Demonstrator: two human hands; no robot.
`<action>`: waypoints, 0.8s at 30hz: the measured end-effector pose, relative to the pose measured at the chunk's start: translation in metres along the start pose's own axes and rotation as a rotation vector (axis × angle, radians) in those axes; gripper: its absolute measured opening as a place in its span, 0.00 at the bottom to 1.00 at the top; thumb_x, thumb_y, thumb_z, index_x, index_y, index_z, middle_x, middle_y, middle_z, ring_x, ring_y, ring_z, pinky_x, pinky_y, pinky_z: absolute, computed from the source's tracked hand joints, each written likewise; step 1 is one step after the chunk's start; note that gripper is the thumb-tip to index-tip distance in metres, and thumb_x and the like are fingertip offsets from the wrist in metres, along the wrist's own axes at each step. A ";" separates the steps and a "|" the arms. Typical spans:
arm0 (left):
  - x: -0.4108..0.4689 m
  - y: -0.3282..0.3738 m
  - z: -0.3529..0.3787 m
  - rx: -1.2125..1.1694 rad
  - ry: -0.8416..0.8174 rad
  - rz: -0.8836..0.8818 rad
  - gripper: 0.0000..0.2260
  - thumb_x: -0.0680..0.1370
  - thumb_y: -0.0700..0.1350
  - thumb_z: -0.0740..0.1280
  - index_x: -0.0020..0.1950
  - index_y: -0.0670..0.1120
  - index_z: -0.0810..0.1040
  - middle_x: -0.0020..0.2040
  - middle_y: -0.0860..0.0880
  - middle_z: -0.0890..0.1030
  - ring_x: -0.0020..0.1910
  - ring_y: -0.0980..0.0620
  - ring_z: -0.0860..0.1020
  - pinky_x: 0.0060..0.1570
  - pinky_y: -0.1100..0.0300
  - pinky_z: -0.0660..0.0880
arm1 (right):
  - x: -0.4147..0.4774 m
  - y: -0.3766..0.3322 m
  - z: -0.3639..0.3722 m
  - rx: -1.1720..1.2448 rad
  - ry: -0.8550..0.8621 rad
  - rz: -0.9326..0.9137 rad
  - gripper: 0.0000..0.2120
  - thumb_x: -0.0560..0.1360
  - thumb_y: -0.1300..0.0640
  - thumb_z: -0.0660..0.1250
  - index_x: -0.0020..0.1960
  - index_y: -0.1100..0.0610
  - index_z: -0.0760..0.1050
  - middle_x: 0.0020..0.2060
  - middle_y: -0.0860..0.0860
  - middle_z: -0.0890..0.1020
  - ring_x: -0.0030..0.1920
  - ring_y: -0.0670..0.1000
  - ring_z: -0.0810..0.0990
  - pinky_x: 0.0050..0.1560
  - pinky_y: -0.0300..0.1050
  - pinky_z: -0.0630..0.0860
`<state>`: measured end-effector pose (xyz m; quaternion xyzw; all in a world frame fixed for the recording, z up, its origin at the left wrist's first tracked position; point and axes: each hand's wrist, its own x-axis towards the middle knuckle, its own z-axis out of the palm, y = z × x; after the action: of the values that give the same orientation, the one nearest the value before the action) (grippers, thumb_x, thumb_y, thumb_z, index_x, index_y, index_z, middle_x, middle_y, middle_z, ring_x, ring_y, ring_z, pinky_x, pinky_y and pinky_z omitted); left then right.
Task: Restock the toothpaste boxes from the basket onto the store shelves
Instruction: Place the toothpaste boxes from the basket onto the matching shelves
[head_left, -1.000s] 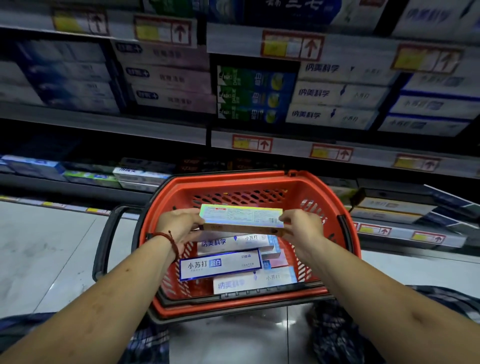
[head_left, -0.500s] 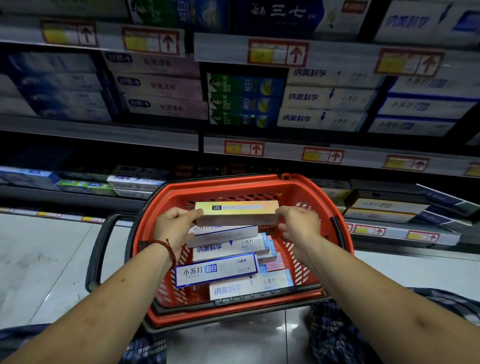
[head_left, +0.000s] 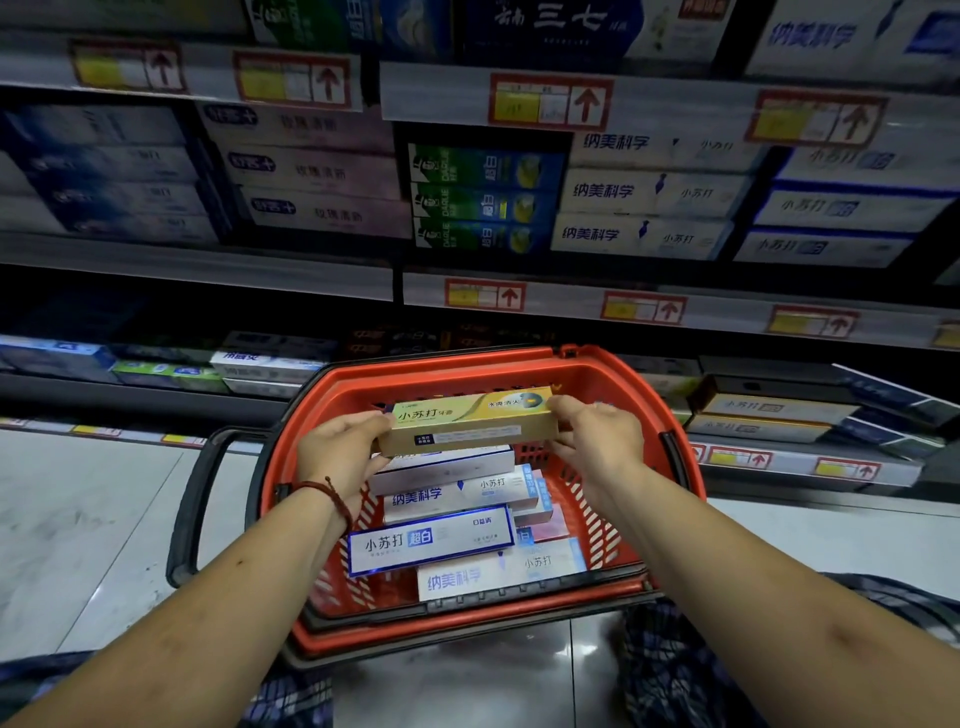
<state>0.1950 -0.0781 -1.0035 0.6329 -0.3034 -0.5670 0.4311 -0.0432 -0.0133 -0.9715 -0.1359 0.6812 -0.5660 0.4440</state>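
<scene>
Above the red basket (head_left: 670, 415), the left hand (head_left: 340, 452) and right hand (head_left: 597, 441) each pinch an end of a yellow box (head_left: 467, 423).

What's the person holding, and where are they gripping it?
A yellow toothpaste box, gripped by its two ends: left hand on the left end, right hand on the right.

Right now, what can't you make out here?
Head view only:
- Price tags: print blurred and too small to read.
- Top-shelf boxes: cut off by the upper edge.
- Basket: its bottom layer is covered by the upper boxes and the yellow box.
- Dark shelf behind the basket: too dim to read its boxes.
</scene>
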 end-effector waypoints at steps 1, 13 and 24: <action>0.000 0.001 0.000 -0.008 0.003 0.008 0.07 0.73 0.39 0.77 0.50 0.44 0.85 0.50 0.43 0.87 0.51 0.47 0.85 0.54 0.54 0.81 | 0.000 -0.001 0.000 -0.002 -0.021 0.001 0.08 0.71 0.61 0.75 0.48 0.65 0.81 0.46 0.64 0.86 0.52 0.65 0.85 0.55 0.61 0.83; -0.010 0.008 -0.011 0.229 -0.052 0.161 0.11 0.71 0.50 0.73 0.51 0.63 0.86 0.50 0.55 0.87 0.53 0.52 0.85 0.62 0.49 0.78 | 0.000 -0.003 -0.007 -0.145 -0.083 -0.060 0.16 0.69 0.72 0.68 0.46 0.54 0.87 0.41 0.50 0.89 0.50 0.54 0.87 0.58 0.53 0.82; -0.061 0.067 0.032 0.322 -0.020 0.410 0.14 0.76 0.43 0.68 0.47 0.65 0.85 0.45 0.56 0.87 0.46 0.55 0.83 0.52 0.53 0.80 | -0.003 -0.075 -0.040 -0.235 -0.053 -0.264 0.18 0.72 0.66 0.62 0.43 0.50 0.88 0.37 0.50 0.88 0.43 0.56 0.88 0.48 0.56 0.85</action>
<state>0.1605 -0.0608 -0.9150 0.6133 -0.5159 -0.4182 0.4276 -0.0953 -0.0088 -0.9048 -0.2901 0.7069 -0.5322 0.3646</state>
